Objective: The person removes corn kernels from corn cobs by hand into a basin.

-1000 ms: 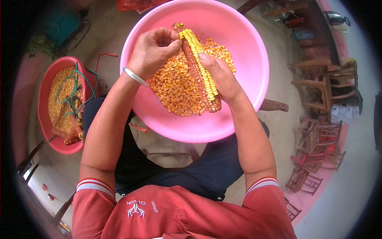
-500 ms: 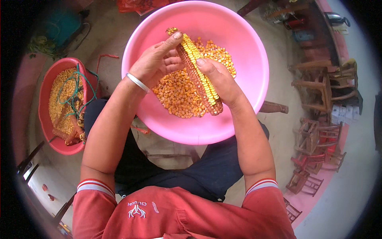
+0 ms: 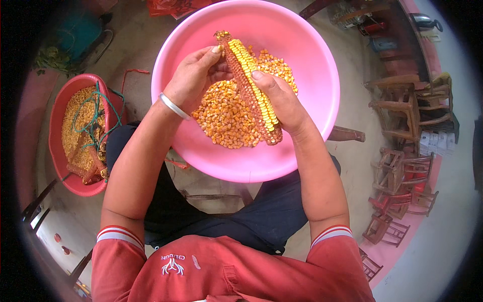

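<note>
A partly stripped corn cob [image 3: 251, 85] is held slantwise above a large pink basin [image 3: 314, 126]. Its left side is bare and reddish-brown; yellow kernels still stand in rows along the other side. My right hand [image 3: 282, 100] grips the lower part, thumb on the kernels and fingers hidden beneath. Near the upper end, my left hand [image 3: 193, 75] is closed at the cob's left edge, its thumb pressed there with a small yellow bit at the tip. Loose corn kernels [image 3: 224, 118] lie heaped in the basin under the cob.
To the left stands a red tub [image 3: 58, 136] with kernels, bare cobs and a green cord [image 3: 121, 108]. Small wooden chairs and stools [image 3: 397, 108] line the right side. A wooden leg [image 3: 347, 135] juts out beside the basin. A teal container [image 3: 80, 32] sits at far left.
My left thumb has slid off the kernel rows to the cob's left edge, and that hand has shifted slightly left. More of the cob's bare upper part shows.
</note>
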`<state>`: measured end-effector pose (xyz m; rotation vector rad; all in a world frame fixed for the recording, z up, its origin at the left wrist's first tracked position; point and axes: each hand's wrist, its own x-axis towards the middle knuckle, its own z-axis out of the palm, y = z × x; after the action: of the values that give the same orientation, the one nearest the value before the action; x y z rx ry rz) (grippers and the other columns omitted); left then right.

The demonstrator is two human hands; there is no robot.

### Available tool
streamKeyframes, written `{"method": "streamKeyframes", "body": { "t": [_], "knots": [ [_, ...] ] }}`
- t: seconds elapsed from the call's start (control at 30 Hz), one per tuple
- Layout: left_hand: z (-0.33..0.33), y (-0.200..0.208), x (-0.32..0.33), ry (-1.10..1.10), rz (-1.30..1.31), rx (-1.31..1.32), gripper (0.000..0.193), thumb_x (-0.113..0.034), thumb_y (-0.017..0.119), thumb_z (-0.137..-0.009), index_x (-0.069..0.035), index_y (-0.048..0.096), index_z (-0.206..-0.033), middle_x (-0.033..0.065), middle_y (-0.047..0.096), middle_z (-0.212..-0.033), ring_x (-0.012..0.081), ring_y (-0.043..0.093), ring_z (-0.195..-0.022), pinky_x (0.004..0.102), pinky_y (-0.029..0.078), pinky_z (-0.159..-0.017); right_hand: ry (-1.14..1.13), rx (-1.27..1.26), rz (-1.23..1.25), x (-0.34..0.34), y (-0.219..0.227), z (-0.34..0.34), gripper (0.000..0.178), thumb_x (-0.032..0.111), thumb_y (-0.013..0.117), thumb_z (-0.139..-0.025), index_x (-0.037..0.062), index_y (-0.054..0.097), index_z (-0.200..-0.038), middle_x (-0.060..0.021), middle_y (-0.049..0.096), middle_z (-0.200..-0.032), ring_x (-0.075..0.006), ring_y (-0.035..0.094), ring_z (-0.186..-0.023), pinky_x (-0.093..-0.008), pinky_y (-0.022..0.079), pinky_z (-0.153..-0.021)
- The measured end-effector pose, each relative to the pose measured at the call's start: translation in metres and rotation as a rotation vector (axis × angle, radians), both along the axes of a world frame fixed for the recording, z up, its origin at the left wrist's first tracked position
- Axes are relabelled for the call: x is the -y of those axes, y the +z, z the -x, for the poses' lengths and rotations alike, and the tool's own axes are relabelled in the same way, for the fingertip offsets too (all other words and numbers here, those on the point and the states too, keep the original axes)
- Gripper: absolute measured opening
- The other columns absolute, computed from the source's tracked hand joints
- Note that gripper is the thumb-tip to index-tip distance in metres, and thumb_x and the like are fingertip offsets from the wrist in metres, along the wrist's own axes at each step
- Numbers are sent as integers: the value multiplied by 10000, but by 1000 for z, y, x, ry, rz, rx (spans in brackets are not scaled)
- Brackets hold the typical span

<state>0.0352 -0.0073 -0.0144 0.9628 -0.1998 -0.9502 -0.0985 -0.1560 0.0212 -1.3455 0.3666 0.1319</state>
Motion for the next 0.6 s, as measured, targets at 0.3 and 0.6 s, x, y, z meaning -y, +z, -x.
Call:
{"method": "streamKeyframes", "body": {
  "t": [0.3, 0.6],
  "knots": [
    [6, 6, -15, -76, -820, 1415, 392, -84, 638, -824, -46, 589, -1211, 181, 639, -1069, 361, 612, -1021, 418, 471, -930, -5, -193, 794, 15, -12, 1, 605, 572, 582, -883, -14, 651, -1016, -205, 664, -863, -285, 653, -846, -413, 500, -772],
    [0, 27, -8, -342, -345, 1505, 380, 16, 663, -712, -23, 631, -1088, 149, 625, -1053, 332, 583, -1004, 416, 487, -856, 217, -319, 236, 32, 4, -2, 628, 605, 549, -907, -5, 682, -979, -38, 641, -827, -103, 565, -773, -282, 483, -681]
  ]
}}
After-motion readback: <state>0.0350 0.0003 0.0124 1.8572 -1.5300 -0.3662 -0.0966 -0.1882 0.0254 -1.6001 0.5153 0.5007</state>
